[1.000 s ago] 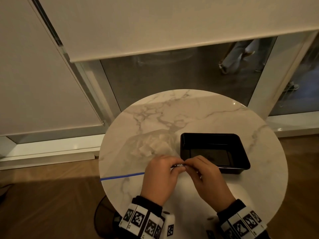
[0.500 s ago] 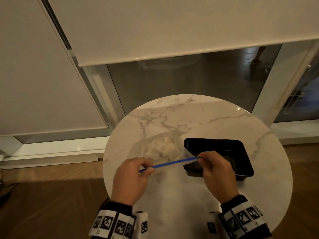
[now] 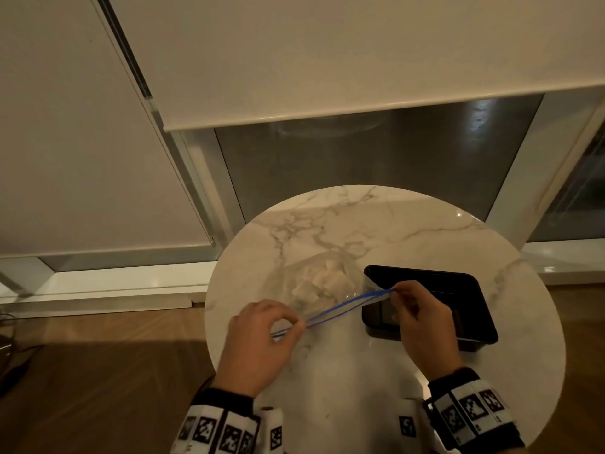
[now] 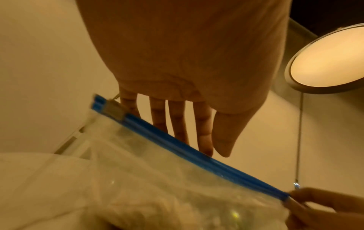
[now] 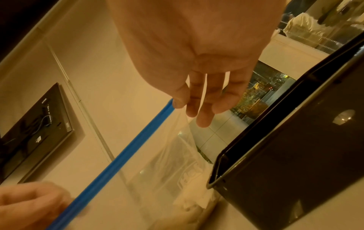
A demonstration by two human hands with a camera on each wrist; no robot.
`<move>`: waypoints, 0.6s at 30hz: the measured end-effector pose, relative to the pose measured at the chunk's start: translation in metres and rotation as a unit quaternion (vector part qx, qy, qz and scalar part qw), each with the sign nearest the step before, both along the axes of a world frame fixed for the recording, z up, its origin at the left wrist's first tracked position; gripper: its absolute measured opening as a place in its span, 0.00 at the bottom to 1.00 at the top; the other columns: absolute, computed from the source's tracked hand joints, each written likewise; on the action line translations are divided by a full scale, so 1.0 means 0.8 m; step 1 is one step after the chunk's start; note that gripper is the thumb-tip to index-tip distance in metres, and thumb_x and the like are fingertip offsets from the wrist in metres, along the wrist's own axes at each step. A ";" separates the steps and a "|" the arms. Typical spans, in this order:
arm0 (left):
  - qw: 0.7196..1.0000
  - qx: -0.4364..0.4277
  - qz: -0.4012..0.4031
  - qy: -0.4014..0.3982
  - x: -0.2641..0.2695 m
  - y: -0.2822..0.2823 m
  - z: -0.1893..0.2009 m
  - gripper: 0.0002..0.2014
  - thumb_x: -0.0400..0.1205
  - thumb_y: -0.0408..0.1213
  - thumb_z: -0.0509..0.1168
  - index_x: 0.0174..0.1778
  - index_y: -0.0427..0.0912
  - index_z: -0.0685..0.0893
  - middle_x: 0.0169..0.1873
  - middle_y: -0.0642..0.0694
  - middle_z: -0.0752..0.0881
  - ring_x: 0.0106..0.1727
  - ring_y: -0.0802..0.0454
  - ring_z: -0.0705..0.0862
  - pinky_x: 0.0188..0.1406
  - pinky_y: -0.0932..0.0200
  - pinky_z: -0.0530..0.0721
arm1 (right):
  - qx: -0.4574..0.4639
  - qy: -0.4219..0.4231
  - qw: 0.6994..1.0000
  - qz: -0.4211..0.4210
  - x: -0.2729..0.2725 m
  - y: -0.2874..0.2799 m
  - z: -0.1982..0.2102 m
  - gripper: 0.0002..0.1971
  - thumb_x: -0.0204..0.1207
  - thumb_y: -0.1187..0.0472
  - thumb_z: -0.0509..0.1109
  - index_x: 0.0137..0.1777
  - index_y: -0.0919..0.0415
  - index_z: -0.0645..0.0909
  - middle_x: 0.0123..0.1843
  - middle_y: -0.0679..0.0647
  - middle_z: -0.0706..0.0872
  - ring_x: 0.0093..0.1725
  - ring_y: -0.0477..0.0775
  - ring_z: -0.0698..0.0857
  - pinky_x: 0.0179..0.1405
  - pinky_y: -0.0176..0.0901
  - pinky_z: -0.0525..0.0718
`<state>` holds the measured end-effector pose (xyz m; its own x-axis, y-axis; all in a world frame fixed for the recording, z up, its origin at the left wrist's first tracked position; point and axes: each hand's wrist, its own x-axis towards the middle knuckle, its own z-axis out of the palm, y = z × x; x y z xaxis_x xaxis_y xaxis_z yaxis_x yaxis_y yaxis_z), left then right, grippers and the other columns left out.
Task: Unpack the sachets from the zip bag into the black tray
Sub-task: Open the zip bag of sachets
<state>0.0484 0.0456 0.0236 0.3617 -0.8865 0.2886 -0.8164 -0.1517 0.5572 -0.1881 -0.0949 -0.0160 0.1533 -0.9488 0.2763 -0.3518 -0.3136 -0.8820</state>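
A clear zip bag (image 3: 294, 290) with a blue zip strip (image 3: 343, 308) hangs stretched between my hands over the round marble table (image 3: 360, 224). White sachets (image 3: 324, 278) are bunched inside it. My left hand (image 3: 296, 326) pinches the strip near its left end, beside the grey slider (image 4: 115, 111). My right hand (image 3: 396, 292) pinches the strip's right end between thumb and forefinger (image 5: 182, 105). The strip shows as two parted blue lines. The black tray (image 3: 465, 306) sits just right of the bag, partly under my right hand, with nothing visible inside it.
The table's near edge is close to my wrists, and wooden floor (image 3: 98, 371) lies to its left. A window with a lowered roller blind (image 3: 327, 60) stands behind the table. Bare marble lies behind the bag and tray.
My hands were together at the middle of the zip and have drawn apart. The left slid leftward along the strip, the right moved over the tray, and the bag's top has lifted.
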 end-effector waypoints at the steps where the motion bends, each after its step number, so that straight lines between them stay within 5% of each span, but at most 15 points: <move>1: 1.000 -0.003 -0.020 -0.003 -0.010 -0.006 -0.003 0.09 0.76 0.60 0.67 0.42 0.63 0.87 0.46 0.68 0.86 0.52 0.61 0.83 0.54 0.45 0.83 | 0.001 0.001 1.000 0.004 0.000 0.002 0.002 0.09 0.82 0.60 0.70 0.49 0.41 0.82 0.40 0.45 0.88 0.39 0.48 0.88 0.45 0.56 0.89; 10: 0.996 0.021 -0.087 -0.010 -0.040 -0.019 -0.012 0.18 0.80 0.66 0.60 0.50 0.65 0.92 0.54 0.67 0.87 0.56 0.66 0.83 0.59 0.48 0.82 | -0.014 0.010 1.000 0.010 -0.004 0.013 0.007 0.05 0.81 0.60 0.71 0.50 0.47 0.84 0.39 0.43 0.88 0.40 0.42 0.87 0.43 0.52 0.89; 16: 0.997 -0.015 -0.082 0.005 -0.045 -0.016 -0.012 0.11 0.79 0.59 0.67 0.45 0.59 0.91 0.47 0.66 0.89 0.51 0.66 0.85 0.54 0.50 0.85 | -0.005 0.000 1.000 0.024 -0.002 0.018 0.018 0.07 0.82 0.64 0.70 0.49 0.48 0.83 0.40 0.44 0.87 0.41 0.36 0.86 0.35 0.32 0.86; 18: 0.997 -0.015 -0.075 0.003 -0.045 -0.016 -0.009 0.09 0.79 0.57 0.67 0.46 0.59 0.88 0.43 0.65 0.89 0.48 0.66 0.85 0.52 0.50 0.84 | -0.011 0.011 1.000 0.019 -0.001 0.018 0.019 0.07 0.82 0.62 0.71 0.49 0.47 0.83 0.40 0.43 0.87 0.41 0.37 0.86 0.38 0.34 0.87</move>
